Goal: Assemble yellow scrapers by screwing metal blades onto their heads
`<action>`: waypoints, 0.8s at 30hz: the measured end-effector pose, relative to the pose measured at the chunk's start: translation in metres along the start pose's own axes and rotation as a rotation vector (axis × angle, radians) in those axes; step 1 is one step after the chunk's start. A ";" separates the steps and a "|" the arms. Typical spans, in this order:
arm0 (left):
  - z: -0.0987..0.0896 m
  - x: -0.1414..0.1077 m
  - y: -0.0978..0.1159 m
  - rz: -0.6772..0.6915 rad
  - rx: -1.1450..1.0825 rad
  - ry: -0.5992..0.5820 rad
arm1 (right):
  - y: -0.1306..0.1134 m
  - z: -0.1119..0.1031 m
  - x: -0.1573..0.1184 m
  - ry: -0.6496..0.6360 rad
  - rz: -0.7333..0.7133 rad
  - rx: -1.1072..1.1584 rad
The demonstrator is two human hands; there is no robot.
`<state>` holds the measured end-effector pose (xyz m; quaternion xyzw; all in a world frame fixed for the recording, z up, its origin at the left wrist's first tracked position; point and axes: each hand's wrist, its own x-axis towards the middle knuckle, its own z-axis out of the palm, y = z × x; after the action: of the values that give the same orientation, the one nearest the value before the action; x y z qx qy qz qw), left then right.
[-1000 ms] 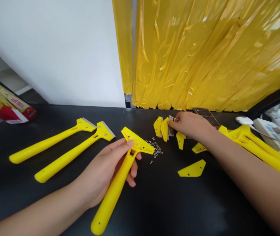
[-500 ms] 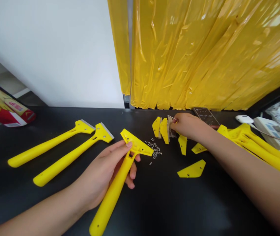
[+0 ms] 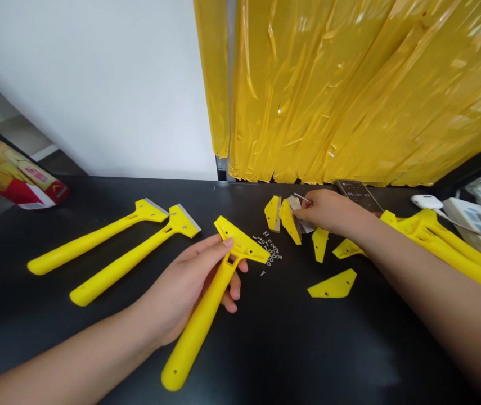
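My left hand (image 3: 206,275) holds a yellow scraper handle (image 3: 196,329) by its neck, the thumb on the wide head, where no blade shows. At the back, my right hand (image 3: 318,208) pinches a thin, light piece (image 3: 302,198) over some metal blades (image 3: 306,226). Beside the blades stand yellow cover plates (image 3: 290,222). A pile of small screws and nuts (image 3: 270,250) lies just right of the scraper head. One more yellow plate (image 3: 333,284) lies flat, nearer to me. Two scrapers with blades (image 3: 122,253) rest at the left.
Several yellow handles (image 3: 446,242) lie at the right under my forearm. Behind them are a phone (image 3: 358,194), a white plug-like device (image 3: 426,201) and a white power strip (image 3: 468,214). A red and yellow packet (image 3: 16,174) is at the far left.
The yellow cover plate beside my right hand has tilted, and the blades there have shifted a little. The view has moved slightly. My left hand still holds the handle.
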<state>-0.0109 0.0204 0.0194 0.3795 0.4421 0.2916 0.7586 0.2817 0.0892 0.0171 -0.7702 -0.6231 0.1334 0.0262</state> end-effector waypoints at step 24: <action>0.002 -0.006 -0.001 -0.043 0.149 -0.181 | -0.047 0.017 -0.082 -0.226 -0.454 0.986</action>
<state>-0.0117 0.0150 0.0220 0.4499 0.4002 0.2062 0.7713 0.2179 0.0186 0.0248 -0.4939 -0.6362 0.4822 0.3446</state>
